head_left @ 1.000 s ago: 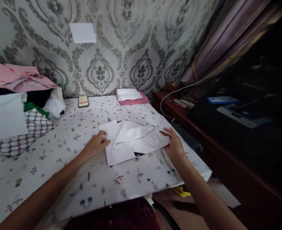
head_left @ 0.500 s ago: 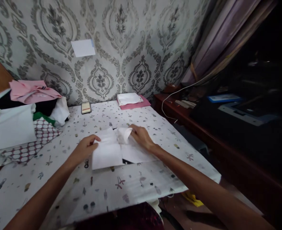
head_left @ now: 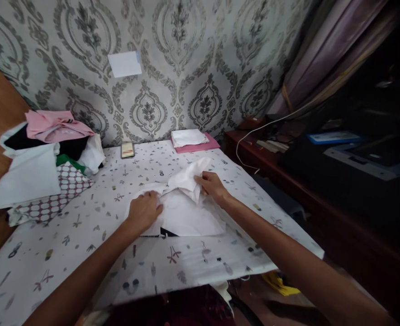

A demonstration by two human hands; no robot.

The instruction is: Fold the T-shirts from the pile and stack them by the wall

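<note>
A white garment [head_left: 186, 215], partly folded, lies on the patterned bedsheet in front of me, with a small black patch at its near edge. My left hand [head_left: 145, 210] rests on the garment's left part, fingers apart and pressing down on the fabric. Held up between the thumb and fingers of my right hand [head_left: 213, 188] is a bunched flap of the same garment, raised above its right half. The garment's exact cut is hard to make out.
At the left sits a loose pile of clothes [head_left: 33, 170], topped by a pink garment [head_left: 55, 124]. Folded white cloth [head_left: 189, 137] lies on a pink one by the wall. A small card-like item [head_left: 127, 150] is near the wall. A white cable [head_left: 238, 151] hangs at the right.
My right hand has pulled the flap up and rightward. My left hand has moved from the garment's left edge onto its top, and the left panel now lies folded differently. The view has shifted slightly.
</note>
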